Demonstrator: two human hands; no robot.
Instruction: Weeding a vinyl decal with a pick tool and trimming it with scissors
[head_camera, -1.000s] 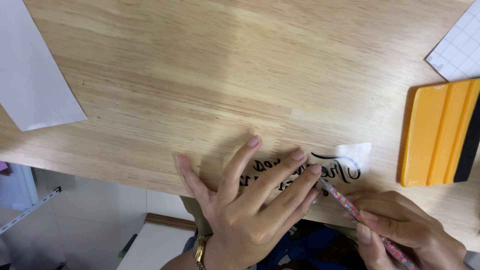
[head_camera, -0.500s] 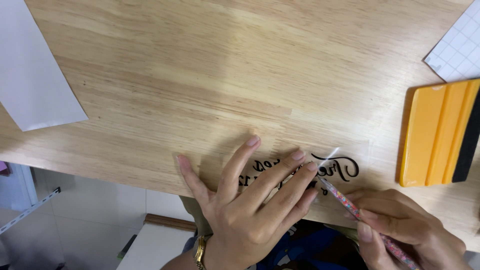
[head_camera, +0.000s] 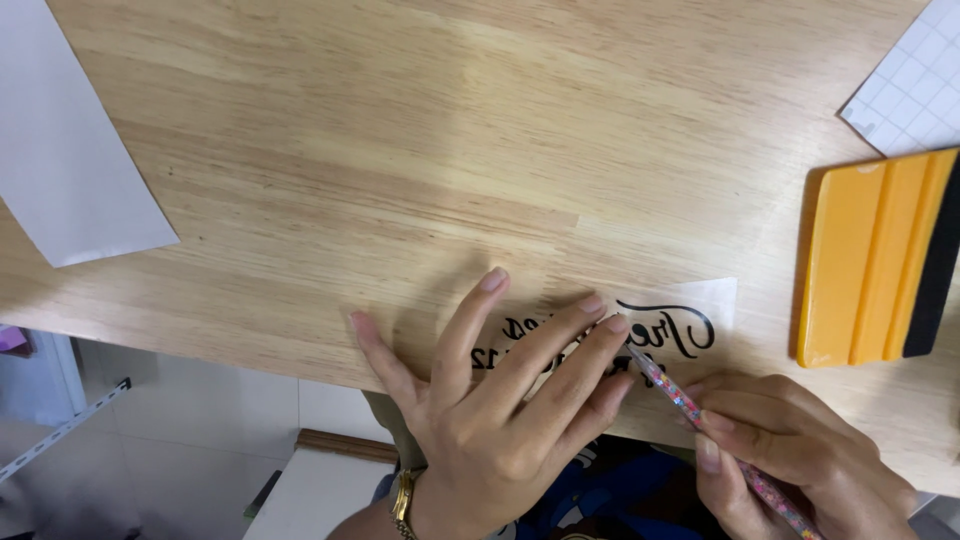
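Clear decal sheet (head_camera: 700, 310) with black script lettering lay flat on the wooden table (head_camera: 450, 150), close to the near edge. Left hand (head_camera: 500, 420) was spread wide, fingers flat on the sheet, pinning it; it gripped nothing. Right hand (head_camera: 790, 465) was closed around a thin speckled pen-like tool (head_camera: 700, 420), tip at the lettering just beside the left fingertips. Looked like the picking step: working small bits of the lettering with the tip. Judgement: the next stroke needed the sheet kept pinned and a light, shallow tip angle, since the fingers sat right at the tip. Near table edge ran just under both wrists, so little room toward the body. Orange squeegee (head_camera: 880, 260) sat well to the right, gridded sheet (head_camera: 915, 80) at far right, white paper (head_camera: 70, 150) far left; open wood beyond.
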